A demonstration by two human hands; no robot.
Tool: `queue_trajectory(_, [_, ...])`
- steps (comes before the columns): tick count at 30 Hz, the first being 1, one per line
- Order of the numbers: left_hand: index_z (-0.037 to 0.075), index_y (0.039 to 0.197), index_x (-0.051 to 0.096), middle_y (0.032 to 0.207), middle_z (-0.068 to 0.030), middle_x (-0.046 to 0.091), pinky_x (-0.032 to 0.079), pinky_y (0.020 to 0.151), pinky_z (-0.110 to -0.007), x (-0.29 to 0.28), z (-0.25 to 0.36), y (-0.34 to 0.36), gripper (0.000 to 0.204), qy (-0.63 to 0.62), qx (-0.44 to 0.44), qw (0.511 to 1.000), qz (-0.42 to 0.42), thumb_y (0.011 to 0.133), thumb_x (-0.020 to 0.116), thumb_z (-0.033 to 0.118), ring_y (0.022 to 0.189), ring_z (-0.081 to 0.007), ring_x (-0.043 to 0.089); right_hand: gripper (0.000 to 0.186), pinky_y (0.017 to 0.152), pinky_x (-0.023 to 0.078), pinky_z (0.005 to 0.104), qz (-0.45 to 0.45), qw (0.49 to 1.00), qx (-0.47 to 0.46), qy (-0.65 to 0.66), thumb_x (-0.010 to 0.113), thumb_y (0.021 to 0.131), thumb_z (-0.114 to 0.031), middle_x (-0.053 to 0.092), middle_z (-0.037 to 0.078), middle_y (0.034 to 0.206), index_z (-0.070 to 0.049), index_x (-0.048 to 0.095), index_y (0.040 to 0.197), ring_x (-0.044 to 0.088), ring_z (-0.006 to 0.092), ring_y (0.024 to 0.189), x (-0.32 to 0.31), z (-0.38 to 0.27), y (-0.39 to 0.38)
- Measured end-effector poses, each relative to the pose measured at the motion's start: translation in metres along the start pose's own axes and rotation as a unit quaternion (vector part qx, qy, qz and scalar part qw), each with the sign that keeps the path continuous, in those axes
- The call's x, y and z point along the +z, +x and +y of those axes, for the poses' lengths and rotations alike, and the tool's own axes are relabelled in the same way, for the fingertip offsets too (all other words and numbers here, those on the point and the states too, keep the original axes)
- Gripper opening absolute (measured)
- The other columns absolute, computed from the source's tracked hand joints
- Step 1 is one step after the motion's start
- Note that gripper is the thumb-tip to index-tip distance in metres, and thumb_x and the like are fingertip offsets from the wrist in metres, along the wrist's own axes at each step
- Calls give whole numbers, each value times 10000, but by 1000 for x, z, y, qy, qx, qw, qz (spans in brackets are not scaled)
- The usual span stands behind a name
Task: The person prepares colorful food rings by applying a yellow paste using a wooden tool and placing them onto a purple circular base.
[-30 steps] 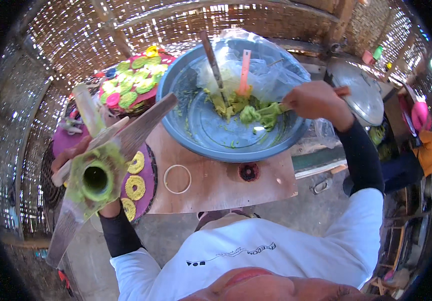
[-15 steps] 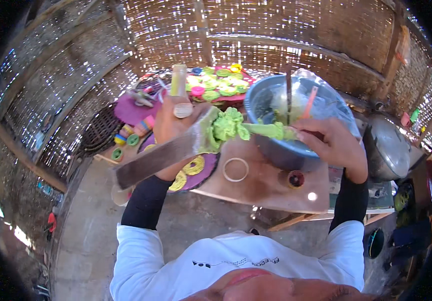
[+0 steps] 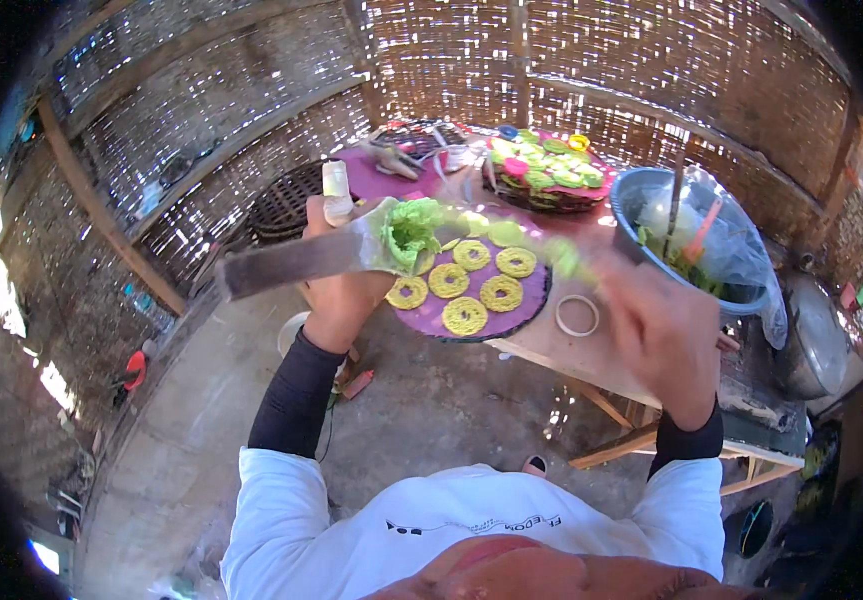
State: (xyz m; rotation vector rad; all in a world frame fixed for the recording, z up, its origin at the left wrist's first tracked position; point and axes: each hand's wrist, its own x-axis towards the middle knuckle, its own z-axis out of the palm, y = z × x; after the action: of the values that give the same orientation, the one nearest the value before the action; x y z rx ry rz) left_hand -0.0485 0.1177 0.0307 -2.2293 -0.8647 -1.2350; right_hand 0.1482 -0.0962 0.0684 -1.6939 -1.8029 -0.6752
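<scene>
My left hand (image 3: 344, 300) is wrapped round a wooden press (image 3: 286, 265), a long flat bar with a cup-like end and a pale cylindrical handle (image 3: 335, 190). Lumpy green dough (image 3: 413, 235) fills and overflows the cup. To the right, my right hand (image 3: 661, 325) is closed on a stick (image 3: 568, 258) smeared with green dough, its tip blurred by motion. Below and between the hands, yellow dough rings (image 3: 464, 316) lie on a round purple mat (image 3: 419, 320).
A blue tub (image 3: 624, 222) at the right holds clear plastic, a dark stick (image 3: 673, 200) and a pink handle (image 3: 703, 230). Beyond the mat, green pieces (image 3: 546, 165) cover another tray. A pale ring (image 3: 559, 318) sits on the table; a metal pot (image 3: 813, 340) stands far right.
My view has turned left, so the table and tub appear further right. My right hand has drawn the smeared stick away from the dough and the tub. More of the yellow rings shows.
</scene>
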Motion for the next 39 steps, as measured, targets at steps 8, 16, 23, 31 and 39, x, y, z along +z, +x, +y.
queue_trajectory(8, [58,899,402,866,-79,531,454,711,-306,-7,-22,-35,345,-233,-134,963,25,702,658,179,812,-167,541,246,415,411,336,-46,994,-88,-36,550,729,-128,539,46,608,-149,582,972,558,211,510,30,-27,28])
queue_trajectory(16, [144,906,598,918,-120,473,425,604,-374,-19,-15,-34,357,-131,-76,988,-1,586,713,249,780,-282,503,411,437,419,304,-33,961,-252,-106,546,694,-118,524,38,694,-86,483,1099,534,191,493,75,-64,52])
queue_trajectory(23, [100,871,611,838,-70,550,360,765,-380,-7,-49,-81,397,52,-167,984,36,552,738,298,779,-255,489,210,455,424,297,-22,993,-79,88,577,727,-102,543,73,633,-92,576,937,557,211,519,57,-36,26])
queue_trajectory(31, [85,936,534,866,-69,564,356,789,-369,22,-23,-90,436,-305,-311,870,230,571,740,205,819,-232,502,181,484,443,321,44,946,49,317,575,756,-92,605,118,742,-60,594,933,585,249,580,157,-66,-2])
queue_trajectory(39, [49,972,457,901,-85,544,378,757,-343,0,-35,-90,473,-40,-202,970,130,586,724,105,806,-221,517,175,479,446,310,0,927,43,374,579,765,-116,600,117,713,-56,607,928,579,255,549,154,-76,-9])
